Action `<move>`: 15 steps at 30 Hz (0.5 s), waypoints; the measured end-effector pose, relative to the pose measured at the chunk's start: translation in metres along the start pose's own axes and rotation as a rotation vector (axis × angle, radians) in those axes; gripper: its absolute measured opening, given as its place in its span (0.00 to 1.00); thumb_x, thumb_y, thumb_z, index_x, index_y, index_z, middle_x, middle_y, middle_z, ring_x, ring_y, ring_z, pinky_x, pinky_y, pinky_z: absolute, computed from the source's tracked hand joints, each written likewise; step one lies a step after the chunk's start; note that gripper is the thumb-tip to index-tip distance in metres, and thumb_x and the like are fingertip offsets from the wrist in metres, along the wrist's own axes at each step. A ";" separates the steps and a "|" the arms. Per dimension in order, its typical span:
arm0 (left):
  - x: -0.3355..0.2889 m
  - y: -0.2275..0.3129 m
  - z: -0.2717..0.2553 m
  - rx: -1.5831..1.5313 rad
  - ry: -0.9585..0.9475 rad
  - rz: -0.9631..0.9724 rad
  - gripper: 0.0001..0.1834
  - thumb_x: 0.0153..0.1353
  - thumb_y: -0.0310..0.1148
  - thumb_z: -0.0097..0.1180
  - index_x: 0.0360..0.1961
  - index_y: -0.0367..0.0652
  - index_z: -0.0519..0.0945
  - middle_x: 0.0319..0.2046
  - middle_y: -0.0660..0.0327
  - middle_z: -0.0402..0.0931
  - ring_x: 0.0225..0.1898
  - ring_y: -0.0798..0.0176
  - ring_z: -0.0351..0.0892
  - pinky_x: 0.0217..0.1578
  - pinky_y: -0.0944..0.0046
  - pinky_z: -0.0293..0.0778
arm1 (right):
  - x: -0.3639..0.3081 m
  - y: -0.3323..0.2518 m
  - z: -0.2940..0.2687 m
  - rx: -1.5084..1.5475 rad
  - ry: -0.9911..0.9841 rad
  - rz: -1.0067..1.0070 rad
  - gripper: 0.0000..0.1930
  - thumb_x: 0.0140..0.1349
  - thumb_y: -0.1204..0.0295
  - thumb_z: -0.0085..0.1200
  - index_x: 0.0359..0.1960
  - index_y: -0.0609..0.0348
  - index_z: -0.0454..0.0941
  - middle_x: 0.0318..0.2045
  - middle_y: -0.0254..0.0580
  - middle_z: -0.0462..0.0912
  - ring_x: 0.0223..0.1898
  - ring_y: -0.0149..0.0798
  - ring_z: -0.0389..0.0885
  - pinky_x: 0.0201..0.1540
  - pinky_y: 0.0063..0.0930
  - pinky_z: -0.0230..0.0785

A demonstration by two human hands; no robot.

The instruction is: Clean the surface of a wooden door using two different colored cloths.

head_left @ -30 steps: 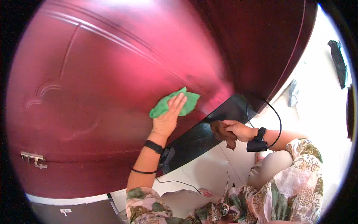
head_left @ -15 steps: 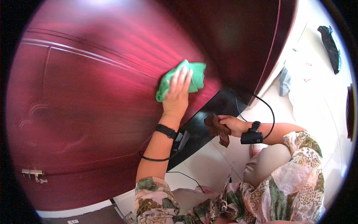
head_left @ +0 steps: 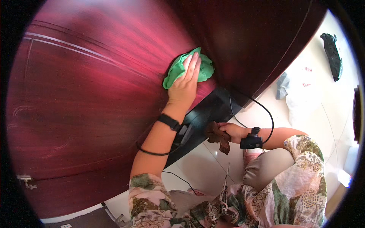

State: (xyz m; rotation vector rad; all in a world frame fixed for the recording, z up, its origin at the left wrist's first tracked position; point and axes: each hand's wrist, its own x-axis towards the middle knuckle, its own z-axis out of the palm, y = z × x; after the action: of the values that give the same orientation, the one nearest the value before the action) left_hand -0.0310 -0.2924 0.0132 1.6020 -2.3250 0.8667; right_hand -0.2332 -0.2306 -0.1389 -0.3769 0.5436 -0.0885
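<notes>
A dark red wooden door panel (head_left: 95,106) with carved lines fills the left and middle of the view. Against it my left hand (head_left: 185,84) presses a green cloth (head_left: 206,71), fingers stretched over the bunched fabric. The cloth lies close to the corner where a darker red panel (head_left: 243,41) meets the door. Lower down and to the right, my right hand (head_left: 234,131) is closed around a crumpled brown cloth (head_left: 216,136), held in the air above the floor. Part of that cloth hangs loose below my fingers.
A black ledge (head_left: 213,110) runs along the panel's foot. Black cables (head_left: 270,117) loop from both wrist devices. On the pale tiled floor lie a dark bag-like bundle (head_left: 333,57) and a grey and white plastic bag (head_left: 282,86). A metal latch (head_left: 27,181) sits at lower left.
My left hand has slid the green cloth slightly up and to the right along the panel. My right hand with the brown cloth has shifted a little left. The whole view has turned slightly.
</notes>
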 end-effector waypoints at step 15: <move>-0.059 0.003 0.091 -0.347 -0.160 -0.086 0.28 0.56 0.25 0.42 0.61 0.44 0.61 0.59 0.59 0.62 0.58 0.57 0.64 0.55 0.62 0.64 | -0.003 -0.014 0.021 -0.098 0.075 0.009 0.21 0.56 0.80 0.36 0.53 0.57 0.65 0.46 0.43 0.75 0.45 0.41 0.77 0.44 0.32 0.70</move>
State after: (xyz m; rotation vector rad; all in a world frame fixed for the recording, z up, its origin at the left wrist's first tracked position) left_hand 0.0055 -0.2956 -0.0890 1.6511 -2.3276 0.3035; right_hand -0.2243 -0.2366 -0.1157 -0.4685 0.6252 -0.0679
